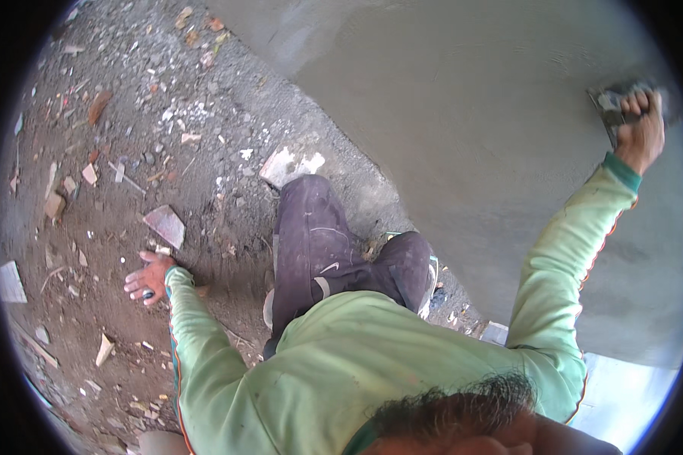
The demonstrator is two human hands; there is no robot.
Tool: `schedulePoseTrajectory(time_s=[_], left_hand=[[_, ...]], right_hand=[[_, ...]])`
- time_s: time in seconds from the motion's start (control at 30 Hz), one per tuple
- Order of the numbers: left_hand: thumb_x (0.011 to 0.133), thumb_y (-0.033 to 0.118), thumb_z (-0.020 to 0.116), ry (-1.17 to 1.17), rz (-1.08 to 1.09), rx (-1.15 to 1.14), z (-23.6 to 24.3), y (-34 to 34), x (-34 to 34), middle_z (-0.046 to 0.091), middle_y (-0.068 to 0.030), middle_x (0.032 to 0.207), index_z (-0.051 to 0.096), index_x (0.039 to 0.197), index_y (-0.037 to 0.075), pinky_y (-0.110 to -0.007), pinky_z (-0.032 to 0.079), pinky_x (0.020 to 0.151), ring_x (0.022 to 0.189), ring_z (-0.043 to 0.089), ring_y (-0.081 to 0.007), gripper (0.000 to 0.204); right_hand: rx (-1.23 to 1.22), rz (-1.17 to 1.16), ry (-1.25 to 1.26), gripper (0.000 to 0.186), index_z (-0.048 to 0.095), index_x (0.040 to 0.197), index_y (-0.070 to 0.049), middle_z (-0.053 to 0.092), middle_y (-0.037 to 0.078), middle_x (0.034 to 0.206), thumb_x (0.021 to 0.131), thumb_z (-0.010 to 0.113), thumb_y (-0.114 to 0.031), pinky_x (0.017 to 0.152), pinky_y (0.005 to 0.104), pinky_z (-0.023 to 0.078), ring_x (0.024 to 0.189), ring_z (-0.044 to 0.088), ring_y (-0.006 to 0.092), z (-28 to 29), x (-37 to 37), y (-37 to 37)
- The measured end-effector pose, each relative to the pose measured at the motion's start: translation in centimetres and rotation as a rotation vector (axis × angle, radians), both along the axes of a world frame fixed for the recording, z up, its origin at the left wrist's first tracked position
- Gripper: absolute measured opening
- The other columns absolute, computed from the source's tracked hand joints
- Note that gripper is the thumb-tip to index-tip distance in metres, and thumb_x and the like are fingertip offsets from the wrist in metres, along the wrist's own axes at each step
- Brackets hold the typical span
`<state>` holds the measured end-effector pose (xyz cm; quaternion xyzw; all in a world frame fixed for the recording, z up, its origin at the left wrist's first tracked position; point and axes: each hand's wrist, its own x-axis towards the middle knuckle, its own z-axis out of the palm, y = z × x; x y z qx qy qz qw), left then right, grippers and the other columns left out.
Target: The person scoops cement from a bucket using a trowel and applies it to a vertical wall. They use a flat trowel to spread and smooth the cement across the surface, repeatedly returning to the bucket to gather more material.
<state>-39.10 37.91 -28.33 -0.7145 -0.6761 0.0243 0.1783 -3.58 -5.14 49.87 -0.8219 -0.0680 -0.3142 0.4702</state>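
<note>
My right hand (642,135) is closed around the handle of a plastering trowel (607,106) at the far right. The trowel's grey, cement-smeared blade lies against smooth wet cement (463,114). On the left, my left hand (149,279) rests on the dirt with its fingers spread, a dark ring on one of them. Just beyond that hand lies a pinkish broken tile piece (165,225).
I am low at the cement's rough edge, my knees (311,197) next to a white-splashed block (291,167). Rubble, wood scraps and tile shards cover the dirt (99,250) at left. A pale panel (622,390) lies at lower right.
</note>
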Motion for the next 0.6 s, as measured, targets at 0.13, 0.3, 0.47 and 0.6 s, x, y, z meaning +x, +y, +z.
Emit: schedulePoseTrajectory(time_s=[0.13, 0.3, 0.47, 0.6], left_hand=[[0.092, 0.072, 0.039, 0.018, 0.007, -0.030, 0.6, 0.5, 0.7, 0.025, -0.0184, 0.164, 0.030, 0.156, 0.005, -0.066, 0.022, 0.111, 0.148, 0.028, -0.0420, 0.094], [0.093, 0.071, 0.039, -0.047, 0.001, -0.062, 1.8, 0.0, 1.5, 0.021, -0.0179, 0.166, 0.028, 0.157, 0.005, -0.065, 0.022, 0.112, 0.151, 0.022, -0.0392, 0.092], [0.094, 0.071, 0.037, -0.051, 0.000, -0.069, 2.2, -0.1, 1.3, 0.020, -0.0176, 0.166, 0.027, 0.157, 0.004, -0.065, 0.022, 0.112, 0.151, 0.022, -0.0386, 0.093], [0.094, 0.071, 0.035, -0.058, 0.012, -0.091, 1.8, -0.5, 1.0, 0.019, -0.0177, 0.166, 0.025, 0.157, 0.004, -0.063, 0.021, 0.113, 0.151, 0.022, -0.0383, 0.093]], right_hand=[[-0.374, -0.171, 0.118, 0.020, 0.060, 0.091, -0.005, 0.057, 0.002, 0.078, 0.101, 0.060, -0.022, 0.062, 0.0307, 0.043, 0.068, 0.051, 0.0120, -15.2, -4.7, 2.2], [-0.966, 0.019, 0.565, 0.041, 0.060, 0.104, -0.003, 0.068, 0.027, 0.094, 0.093, 0.068, -0.042, 0.078, 0.0533, 0.050, 0.088, 0.064, 0.0484, -46.7, -7.1, -4.4], [-1.109, -0.097, 0.905, 0.045, 0.056, 0.101, -0.005, 0.069, 0.027, 0.088, 0.095, 0.060, -0.049, 0.075, 0.0567, 0.050, 0.087, 0.066, 0.0486, -57.9, -6.6, -6.0], [-1.124, -0.180, 0.932, 0.044, 0.056, 0.105, -0.006, 0.070, 0.026, 0.088, 0.094, 0.060, -0.049, 0.076, 0.0583, 0.051, 0.085, 0.067, 0.0485, -58.4, -5.6, -6.6]])
